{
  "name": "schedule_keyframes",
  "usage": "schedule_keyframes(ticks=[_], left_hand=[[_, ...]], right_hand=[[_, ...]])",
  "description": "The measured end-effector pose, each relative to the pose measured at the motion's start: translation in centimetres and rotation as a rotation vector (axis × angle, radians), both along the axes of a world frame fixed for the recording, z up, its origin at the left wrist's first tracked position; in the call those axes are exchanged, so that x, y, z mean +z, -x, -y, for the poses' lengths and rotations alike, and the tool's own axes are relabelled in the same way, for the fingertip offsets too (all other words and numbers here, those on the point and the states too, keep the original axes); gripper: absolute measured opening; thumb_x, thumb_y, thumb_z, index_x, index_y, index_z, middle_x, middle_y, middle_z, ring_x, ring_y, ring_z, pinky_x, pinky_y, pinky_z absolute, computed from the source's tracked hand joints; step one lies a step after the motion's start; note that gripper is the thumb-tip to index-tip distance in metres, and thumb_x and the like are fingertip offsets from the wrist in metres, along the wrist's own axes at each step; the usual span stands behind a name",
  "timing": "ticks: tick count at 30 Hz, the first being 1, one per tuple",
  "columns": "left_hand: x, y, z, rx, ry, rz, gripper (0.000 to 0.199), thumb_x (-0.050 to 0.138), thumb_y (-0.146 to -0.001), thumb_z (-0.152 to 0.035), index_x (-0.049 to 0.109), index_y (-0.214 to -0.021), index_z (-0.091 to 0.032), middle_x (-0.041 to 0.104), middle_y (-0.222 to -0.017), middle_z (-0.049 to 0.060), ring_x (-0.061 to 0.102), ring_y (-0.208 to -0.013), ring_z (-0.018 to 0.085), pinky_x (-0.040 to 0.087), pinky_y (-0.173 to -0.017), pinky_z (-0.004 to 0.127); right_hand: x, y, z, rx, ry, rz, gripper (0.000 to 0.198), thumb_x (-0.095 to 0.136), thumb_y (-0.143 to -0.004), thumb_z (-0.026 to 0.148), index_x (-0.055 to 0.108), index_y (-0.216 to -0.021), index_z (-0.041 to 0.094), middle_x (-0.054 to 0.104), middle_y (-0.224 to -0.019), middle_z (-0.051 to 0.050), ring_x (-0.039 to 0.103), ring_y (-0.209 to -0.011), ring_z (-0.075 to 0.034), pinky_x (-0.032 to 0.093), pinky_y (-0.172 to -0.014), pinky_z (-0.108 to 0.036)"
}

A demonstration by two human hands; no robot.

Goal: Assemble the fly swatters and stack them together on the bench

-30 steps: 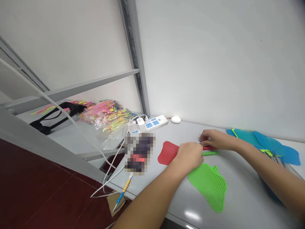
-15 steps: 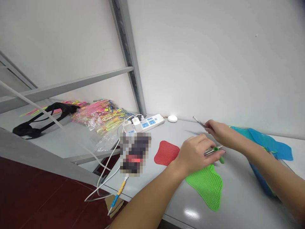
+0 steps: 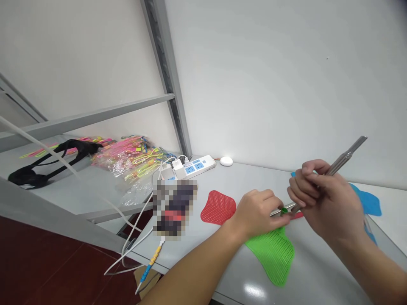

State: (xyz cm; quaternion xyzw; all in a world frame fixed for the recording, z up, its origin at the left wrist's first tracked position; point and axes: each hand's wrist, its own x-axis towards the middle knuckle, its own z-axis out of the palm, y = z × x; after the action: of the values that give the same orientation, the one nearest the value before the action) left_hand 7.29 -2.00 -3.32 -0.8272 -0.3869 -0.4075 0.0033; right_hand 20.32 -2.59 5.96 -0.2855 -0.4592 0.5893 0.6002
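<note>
My left hand [image 3: 259, 214] is closed beside the neck of a green fly swatter [image 3: 273, 254], whose perforated head lies on the table below the fingers. A green tubular end [image 3: 284, 210] and a thin metal rod show at its fingertips. My right hand [image 3: 324, 199] is wrapped round a metal rod [image 3: 343, 159], which tilts up to the right and has a thicker sleeve near its upper end. Its lower end comes close to my left fingertips. A red perforated swatter head [image 3: 218, 207] lies flat, partly hidden behind my left hand.
Blue swatter heads [image 3: 369, 201] lie behind my right wrist. A white power strip [image 3: 200, 167], a round white object [image 3: 226, 161] and a pixelated phone [image 3: 176, 209] with cables sit to the left. Bagged colourful cords [image 3: 133, 156] and a black strap [image 3: 57, 163] rest on the shelf.
My right hand has turned upright and come nearer my body, and its metal rod has swung from pointing left to pointing up right. My left hand stays by the green swatter.
</note>
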Motion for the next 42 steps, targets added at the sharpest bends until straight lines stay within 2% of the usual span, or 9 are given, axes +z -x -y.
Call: schedule_keyframes(ticks=[4,11,17,25,30,34,38,40,42], left_hand=[[0.0,-0.1,0.1,0.029,-0.036,0.022,0.031,0.060,-0.085,-0.045,0.063,-0.069,-0.019,0.063,-0.064,0.000,0.056,-0.059,0.011,0.038,-0.056,0.028],[0.8,0.7,-0.3,0.121,-0.155,0.092,0.031,0.055,-0.085,-0.037,0.057,-0.059,-0.020,0.058,-0.054,-0.001,0.051,-0.052,0.010,0.033,-0.054,0.029],[0.6,0.8,-0.5,0.106,-0.172,0.074,0.020,0.057,-0.080,-0.029,0.057,-0.062,-0.020,0.062,-0.058,-0.002,0.054,-0.056,0.011,0.033,-0.055,0.030],[1.3,1.4,-0.8,0.192,-0.235,0.114,0.026,0.057,-0.087,-0.032,0.060,-0.064,-0.020,0.060,-0.057,-0.003,0.053,-0.056,0.010,0.034,-0.058,0.029],[0.6,1.4,-1.4,0.199,-0.094,0.074,0.028,0.054,-0.088,-0.034,0.061,-0.064,-0.020,0.059,-0.058,-0.001,0.053,-0.058,0.012,0.033,-0.060,0.031],[0.0,1.3,-2.0,0.215,0.005,0.073,0.025,0.057,-0.086,-0.035,0.061,-0.067,-0.020,0.058,-0.060,-0.001,0.052,-0.059,0.012,0.034,-0.060,0.029],[0.0,1.2,-2.0,0.243,0.156,0.072,0.020,0.060,-0.083,-0.033,0.058,-0.067,-0.020,0.056,-0.058,-0.003,0.049,-0.054,0.011,0.033,-0.053,0.025],[0.2,1.4,-1.9,0.247,0.239,0.060,0.020,0.062,-0.081,-0.034,0.057,-0.067,-0.020,0.054,-0.055,-0.005,0.047,-0.050,0.010,0.031,-0.049,0.024],[0.4,1.7,-1.8,0.241,0.311,0.035,0.020,0.063,-0.080,-0.034,0.057,-0.067,-0.020,0.055,-0.054,-0.006,0.047,-0.047,0.010,0.029,-0.047,0.023]], right_hand=[[-0.5,0.6,0.3,0.013,-0.015,0.014,0.014,0.050,-0.084,0.013,0.057,-0.079,0.025,0.020,-0.050,0.008,0.019,-0.043,-0.010,0.021,-0.041,-0.024],[-0.1,2.1,0.0,0.033,-0.100,0.026,0.014,0.053,-0.084,0.013,0.058,-0.078,0.025,0.022,-0.049,0.009,0.021,-0.043,-0.009,0.021,-0.041,-0.024],[-0.4,3.0,-0.2,0.035,-0.170,0.002,0.015,0.051,-0.083,0.015,0.058,-0.075,0.025,0.023,-0.048,0.009,0.022,-0.042,-0.008,0.024,-0.042,-0.023],[-0.9,2.6,-1.6,-0.006,-0.215,0.045,0.016,0.051,-0.082,0.013,0.058,-0.074,0.024,0.028,-0.048,0.009,0.026,-0.044,-0.009,0.029,-0.044,-0.024],[-2.4,2.6,-2.7,-0.027,-0.223,0.114,0.013,0.051,-0.080,0.016,0.059,-0.072,0.023,0.031,-0.048,0.008,0.030,-0.044,-0.009,0.030,-0.044,-0.024],[-3.4,2.9,-3.5,0.004,-0.171,0.120,0.014,0.051,-0.081,0.018,0.059,-0.071,0.022,0.030,-0.048,0.008,0.029,-0.045,-0.009,0.029,-0.044,-0.023],[-3.6,3.0,-3.9,-0.016,-0.135,0.099,0.013,0.050,-0.080,0.017,0.057,-0.071,0.023,0.027,-0.049,0.009,0.028,-0.046,-0.009,0.032,-0.046,-0.023],[-3.7,2.9,-4.0,-0.025,-0.131,0.185,0.013,0.049,-0.078,0.017,0.058,-0.070,0.023,0.030,-0.050,0.008,0.032,-0.047,-0.010,0.034,-0.047,-0.024],[-3.8,2.6,-4.1,0.002,-0.131,0.345,0.015,0.049,-0.078,0.018,0.062,-0.073,0.022,0.043,-0.058,0.005,0.042,-0.053,-0.011,0.038,-0.051,-0.024]])
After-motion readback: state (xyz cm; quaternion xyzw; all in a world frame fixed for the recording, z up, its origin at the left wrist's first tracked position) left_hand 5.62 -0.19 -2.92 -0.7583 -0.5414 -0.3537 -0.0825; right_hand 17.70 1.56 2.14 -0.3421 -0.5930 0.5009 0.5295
